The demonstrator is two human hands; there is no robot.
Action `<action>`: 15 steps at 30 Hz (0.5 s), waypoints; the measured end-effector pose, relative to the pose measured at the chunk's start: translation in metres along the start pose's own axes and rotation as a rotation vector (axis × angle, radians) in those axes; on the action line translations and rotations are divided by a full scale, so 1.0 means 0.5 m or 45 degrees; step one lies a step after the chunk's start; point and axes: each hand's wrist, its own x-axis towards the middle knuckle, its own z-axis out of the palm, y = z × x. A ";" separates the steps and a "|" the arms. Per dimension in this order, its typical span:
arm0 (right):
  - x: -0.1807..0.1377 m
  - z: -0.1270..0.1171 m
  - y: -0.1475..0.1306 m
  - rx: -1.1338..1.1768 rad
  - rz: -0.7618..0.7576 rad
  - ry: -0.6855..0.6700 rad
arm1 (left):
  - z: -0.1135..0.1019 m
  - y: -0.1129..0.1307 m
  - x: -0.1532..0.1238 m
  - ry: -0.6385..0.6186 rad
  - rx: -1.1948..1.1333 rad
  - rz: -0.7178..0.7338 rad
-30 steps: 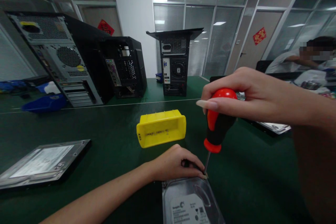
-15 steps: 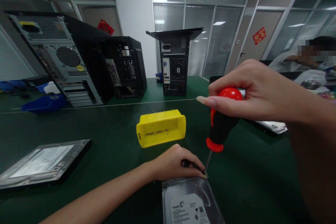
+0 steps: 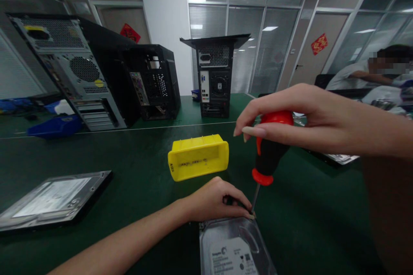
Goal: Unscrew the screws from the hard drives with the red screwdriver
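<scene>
A silver hard drive [image 3: 232, 249] with a white label lies at the bottom centre. At its far right corner, my left hand [image 3: 219, 202] is closed in a pinch beside the screwdriver's tip; whatever lies between thumb and forefinger is too small to make out. My right hand [image 3: 300, 116] is wrapped around the top of a screwdriver [image 3: 272, 154] with a red-and-black handle. The screwdriver is slightly tilted, its metal shaft reaching down to my left fingertips at the drive's corner. Just beyond my left hand is a yellow bin [image 3: 198, 159].
Another hard drive [image 3: 54, 200] lies at left, and one more drive [image 3: 342, 159] is partly behind my right arm. Computer cases stand at the back, including a black case [image 3: 215, 77]. A blue bin [image 3: 54, 126] is at far left. A person [image 3: 355, 73] sits at far right.
My right hand has turned on the screwdriver handle and dropped a little, its fingers now extending further left. The handle has shifted slightly left. My left hand and the hard drive have stayed put.
</scene>
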 end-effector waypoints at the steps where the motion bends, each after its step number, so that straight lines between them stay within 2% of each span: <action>1: 0.000 -0.001 -0.001 0.025 -0.004 -0.030 | 0.000 -0.001 0.000 -0.005 -0.009 0.000; 9: -0.006 -0.005 -0.005 0.121 0.074 -0.108 | -0.001 0.001 -0.001 0.003 -0.010 -0.006; 15: -0.015 -0.006 -0.007 0.078 0.051 -0.047 | -0.001 0.000 0.000 -0.003 -0.018 -0.009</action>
